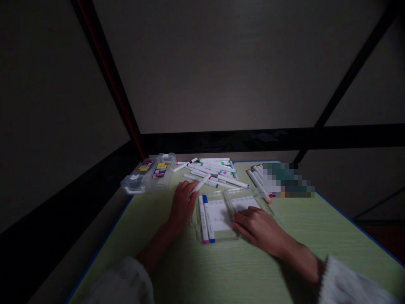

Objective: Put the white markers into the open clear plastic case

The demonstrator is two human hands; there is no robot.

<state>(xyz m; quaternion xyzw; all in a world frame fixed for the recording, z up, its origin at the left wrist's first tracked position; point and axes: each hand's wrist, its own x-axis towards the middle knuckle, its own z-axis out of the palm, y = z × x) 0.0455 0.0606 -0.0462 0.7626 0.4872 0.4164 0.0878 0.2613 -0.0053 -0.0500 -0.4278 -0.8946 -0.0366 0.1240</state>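
Observation:
My left hand [182, 204] is closed on a white marker [201, 184], which slants up to the right above the left edge of an opened clear plastic case [225, 237]. Two markers stand side by side in the case's left half: a pink-ended marker [203, 220] and a blue-capped marker [208, 219]. A white printed sheet [220, 216] shows beside them. Over the case's right half lies my right hand [261, 230], its fingers bent and together against the plastic near the middle fold. Its fingertips are partly hidden.
Beyond the case is a loose pile of white markers [215, 168] with coloured ends. Another opened clear case [148, 177] with labels sits at the back left. More markers [258, 179] lie at the right by a pixelated patch. A wall rises behind the green table [177, 270].

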